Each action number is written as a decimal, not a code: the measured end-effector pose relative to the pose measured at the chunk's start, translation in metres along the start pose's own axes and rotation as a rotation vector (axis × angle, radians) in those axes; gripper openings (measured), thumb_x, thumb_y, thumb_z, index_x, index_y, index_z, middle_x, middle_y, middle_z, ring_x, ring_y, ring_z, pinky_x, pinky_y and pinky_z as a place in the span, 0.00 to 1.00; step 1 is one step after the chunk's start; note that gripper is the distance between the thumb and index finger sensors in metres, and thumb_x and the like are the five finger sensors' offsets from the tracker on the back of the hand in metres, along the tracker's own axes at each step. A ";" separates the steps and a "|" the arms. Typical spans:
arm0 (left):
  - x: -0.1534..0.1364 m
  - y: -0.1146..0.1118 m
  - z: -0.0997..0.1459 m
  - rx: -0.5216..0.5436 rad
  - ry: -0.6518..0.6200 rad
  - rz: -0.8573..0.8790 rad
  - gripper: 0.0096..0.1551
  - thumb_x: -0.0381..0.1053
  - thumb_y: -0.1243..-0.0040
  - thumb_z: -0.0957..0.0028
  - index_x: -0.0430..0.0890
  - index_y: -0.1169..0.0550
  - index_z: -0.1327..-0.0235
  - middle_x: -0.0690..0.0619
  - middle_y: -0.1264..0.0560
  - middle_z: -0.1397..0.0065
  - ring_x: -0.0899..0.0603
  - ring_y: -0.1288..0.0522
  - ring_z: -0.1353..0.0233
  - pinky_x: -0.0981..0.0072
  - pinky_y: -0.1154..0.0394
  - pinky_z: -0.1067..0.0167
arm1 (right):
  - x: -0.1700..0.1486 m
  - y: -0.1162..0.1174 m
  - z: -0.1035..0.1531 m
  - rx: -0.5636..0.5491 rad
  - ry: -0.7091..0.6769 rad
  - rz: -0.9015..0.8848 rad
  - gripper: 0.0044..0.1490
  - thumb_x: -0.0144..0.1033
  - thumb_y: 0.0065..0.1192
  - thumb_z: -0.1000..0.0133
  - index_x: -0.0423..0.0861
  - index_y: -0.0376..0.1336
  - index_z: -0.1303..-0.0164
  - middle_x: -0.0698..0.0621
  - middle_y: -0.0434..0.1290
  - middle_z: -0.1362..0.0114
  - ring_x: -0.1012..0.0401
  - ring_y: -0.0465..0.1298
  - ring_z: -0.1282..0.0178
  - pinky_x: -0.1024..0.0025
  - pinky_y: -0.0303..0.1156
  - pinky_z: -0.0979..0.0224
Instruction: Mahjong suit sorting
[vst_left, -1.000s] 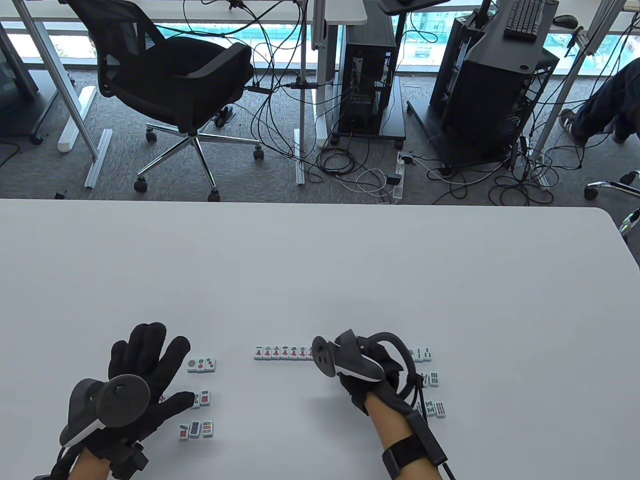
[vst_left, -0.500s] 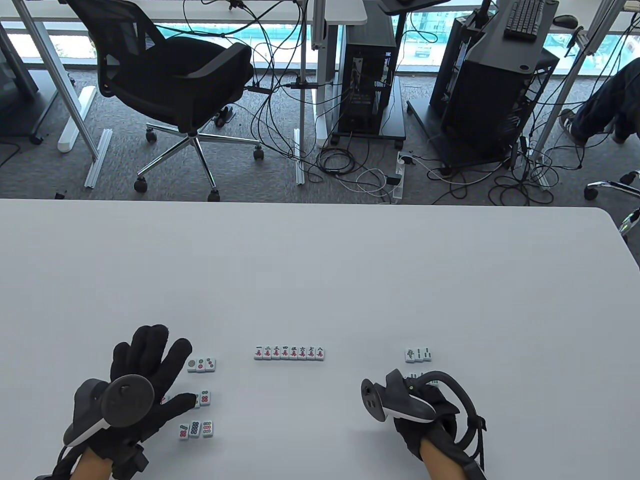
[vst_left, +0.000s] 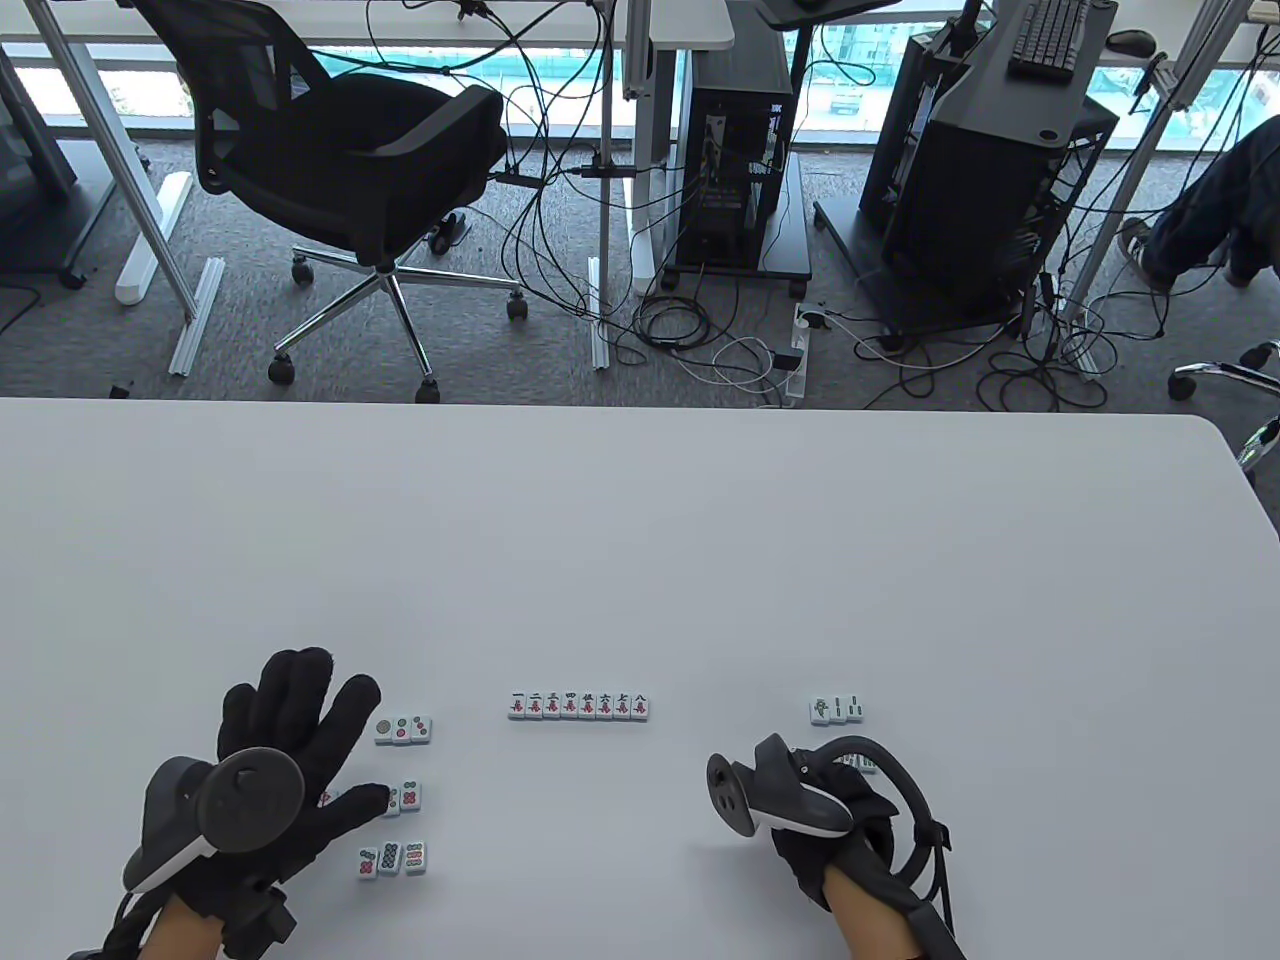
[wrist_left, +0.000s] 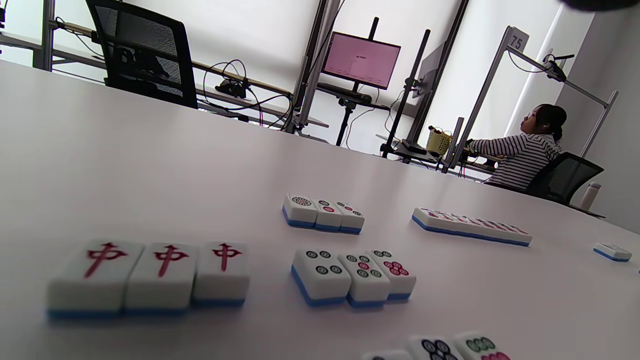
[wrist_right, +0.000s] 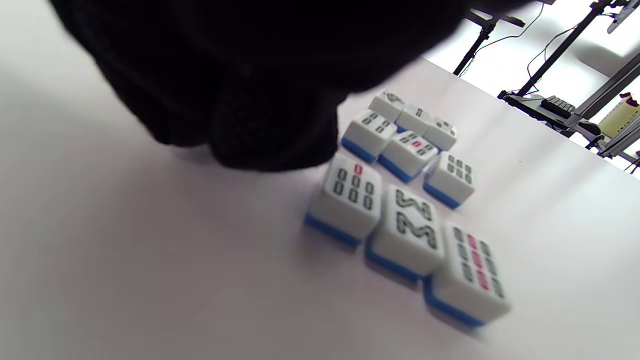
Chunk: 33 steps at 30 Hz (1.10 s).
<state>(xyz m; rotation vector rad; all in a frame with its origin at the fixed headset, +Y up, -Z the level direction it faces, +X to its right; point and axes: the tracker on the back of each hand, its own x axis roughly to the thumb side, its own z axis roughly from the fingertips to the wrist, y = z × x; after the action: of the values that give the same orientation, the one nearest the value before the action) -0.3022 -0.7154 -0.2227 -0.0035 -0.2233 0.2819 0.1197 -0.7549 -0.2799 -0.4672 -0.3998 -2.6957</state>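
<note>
White tabletop (vst_left: 640, 560): we see the left hand (vst_left: 290, 760), fingers spread flat, hiding 3 red-character tiles (wrist_left: 150, 275) beside the circle tiles (vst_left: 400, 797). The right hand (vst_left: 830, 830) covers most bamboo tiles (wrist_right: 407, 200); its fingers' state we cannot tell. The 8-tile character row (vst_left: 579, 705) lies between.

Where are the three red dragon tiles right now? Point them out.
In the left wrist view the three red dragon tiles lie face up in a row at lower left, just left of a trio of circle tiles. In the table view the left hand hides most of them.
</note>
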 end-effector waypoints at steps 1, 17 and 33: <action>0.000 0.000 0.000 -0.001 0.001 -0.001 0.54 0.81 0.54 0.61 0.66 0.55 0.22 0.64 0.74 0.19 0.47 0.74 0.15 0.39 0.72 0.22 | 0.001 -0.007 -0.003 -0.056 0.005 -0.036 0.38 0.43 0.73 0.59 0.37 0.68 0.42 0.52 0.83 0.67 0.65 0.77 0.83 0.73 0.77 0.78; 0.000 0.003 0.000 0.008 -0.009 0.017 0.53 0.80 0.54 0.61 0.66 0.54 0.22 0.63 0.74 0.19 0.47 0.74 0.15 0.39 0.70 0.22 | 0.056 -0.043 -0.081 -0.223 -0.025 -0.082 0.36 0.43 0.71 0.58 0.38 0.68 0.42 0.51 0.83 0.65 0.64 0.78 0.81 0.73 0.77 0.77; 0.000 0.003 0.000 0.001 -0.010 0.017 0.53 0.80 0.54 0.60 0.66 0.55 0.22 0.63 0.74 0.19 0.47 0.74 0.15 0.39 0.70 0.22 | 0.054 -0.048 -0.071 -0.265 -0.032 -0.080 0.43 0.49 0.65 0.55 0.43 0.60 0.31 0.50 0.82 0.57 0.62 0.79 0.74 0.70 0.79 0.69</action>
<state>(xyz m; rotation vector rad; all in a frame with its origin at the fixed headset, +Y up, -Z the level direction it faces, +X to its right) -0.3032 -0.7129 -0.2230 -0.0030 -0.2336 0.2992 0.0343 -0.7530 -0.3341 -0.5791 -0.0694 -2.8354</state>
